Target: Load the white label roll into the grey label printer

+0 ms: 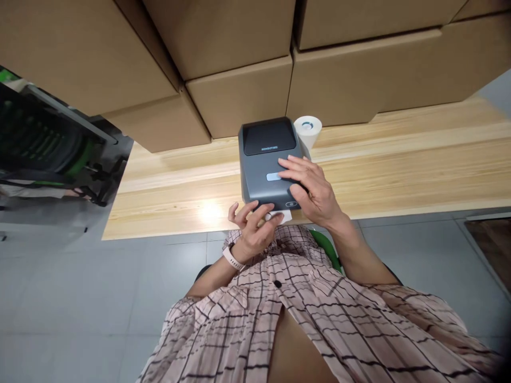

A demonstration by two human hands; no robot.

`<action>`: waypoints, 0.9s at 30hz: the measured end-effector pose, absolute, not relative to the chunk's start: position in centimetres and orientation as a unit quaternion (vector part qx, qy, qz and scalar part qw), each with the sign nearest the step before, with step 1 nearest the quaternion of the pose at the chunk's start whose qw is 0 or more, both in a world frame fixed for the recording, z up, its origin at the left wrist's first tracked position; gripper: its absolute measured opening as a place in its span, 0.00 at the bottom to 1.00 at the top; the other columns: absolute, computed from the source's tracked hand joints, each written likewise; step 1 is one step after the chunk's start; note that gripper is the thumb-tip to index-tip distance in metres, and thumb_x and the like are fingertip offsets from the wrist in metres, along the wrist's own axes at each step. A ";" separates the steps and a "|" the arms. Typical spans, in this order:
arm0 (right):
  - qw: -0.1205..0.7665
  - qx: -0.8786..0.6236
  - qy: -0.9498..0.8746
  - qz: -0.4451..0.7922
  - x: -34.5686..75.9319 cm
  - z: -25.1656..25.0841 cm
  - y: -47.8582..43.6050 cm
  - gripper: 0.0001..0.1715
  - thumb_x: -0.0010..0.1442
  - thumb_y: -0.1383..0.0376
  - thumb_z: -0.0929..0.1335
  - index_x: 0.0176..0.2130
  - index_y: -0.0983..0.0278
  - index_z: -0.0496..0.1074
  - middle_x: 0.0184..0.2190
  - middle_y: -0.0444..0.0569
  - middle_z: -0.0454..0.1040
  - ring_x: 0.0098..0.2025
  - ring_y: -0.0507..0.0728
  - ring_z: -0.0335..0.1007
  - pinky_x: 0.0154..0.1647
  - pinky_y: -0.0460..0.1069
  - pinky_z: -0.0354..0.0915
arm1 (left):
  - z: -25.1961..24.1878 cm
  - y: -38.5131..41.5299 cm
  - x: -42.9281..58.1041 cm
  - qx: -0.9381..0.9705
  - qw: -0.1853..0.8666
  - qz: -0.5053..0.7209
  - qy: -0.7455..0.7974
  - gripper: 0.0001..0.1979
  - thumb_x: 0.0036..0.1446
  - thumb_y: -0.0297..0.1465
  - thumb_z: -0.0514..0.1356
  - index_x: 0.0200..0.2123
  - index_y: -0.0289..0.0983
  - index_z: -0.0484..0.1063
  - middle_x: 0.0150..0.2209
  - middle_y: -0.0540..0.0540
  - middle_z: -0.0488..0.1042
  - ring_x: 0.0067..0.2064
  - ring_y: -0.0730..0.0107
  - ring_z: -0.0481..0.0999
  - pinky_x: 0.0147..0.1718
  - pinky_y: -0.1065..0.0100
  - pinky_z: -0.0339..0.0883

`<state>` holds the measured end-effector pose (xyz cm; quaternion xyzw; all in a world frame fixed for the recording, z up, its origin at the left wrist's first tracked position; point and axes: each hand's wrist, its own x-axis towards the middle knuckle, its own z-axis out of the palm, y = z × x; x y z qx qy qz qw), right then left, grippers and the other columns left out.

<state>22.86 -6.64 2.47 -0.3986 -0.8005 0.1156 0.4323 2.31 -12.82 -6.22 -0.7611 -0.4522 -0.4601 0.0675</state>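
Note:
A dark grey label printer [255, 183] with a black top window and a light blue button stands near the front edge of the wooden table [179, 197]. My right hand [313, 191] rests on the printer's top right side, fingers spread near the button. At the printer's front edge, my left hand [257, 229] pinches a small piece of white label paper [286, 216] that sticks out of the slot. A white band is around my left wrist. Behind the printer on the right stands a white paper roll [308, 130], upright.
Stacked cardboard boxes [239, 96] line the back of the table. A black and green chair [48, 138] is on the left, by the floor. Part of a green seat [326, 247] shows under me.

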 end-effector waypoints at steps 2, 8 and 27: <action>0.395 -0.395 -0.824 0.094 23.1 2.9 -6.7 0.27 0.80 0.53 0.57 0.59 0.57 0.79 0.68 0.50 0.77 0.73 0.64 0.68 0.73 0.66 0.60 | -5.7 -13.2 2.1 -0.766 0.067 -0.462 -0.442 0.11 0.66 0.30 0.66 0.44 0.56 0.82 0.50 0.49 0.83 0.63 0.50 0.70 0.74 0.33 0.41; 0.309 -0.401 -0.862 0.023 23.2 4.4 -6.2 0.26 0.79 0.45 0.60 0.55 0.54 0.79 0.70 0.49 0.75 0.74 0.67 0.65 0.79 0.71 0.41 | -3.4 -12.8 1.0 -0.698 0.069 -0.548 -0.456 0.21 0.72 0.46 0.52 0.64 0.51 0.70 0.62 0.42 0.75 0.69 0.47 0.66 0.73 0.36 0.52; 0.543 -0.299 -0.784 0.029 22.5 12.9 5.3 0.34 0.78 0.41 0.52 0.77 0.39 0.50 0.80 0.38 0.55 0.81 0.63 0.52 0.79 0.63 0.60 | 1.4 -0.4 -0.9 -0.533 -0.403 -0.495 -0.555 0.23 0.59 0.35 0.71 0.57 0.40 0.75 0.36 0.51 0.71 0.32 0.72 0.68 0.35 0.67 0.65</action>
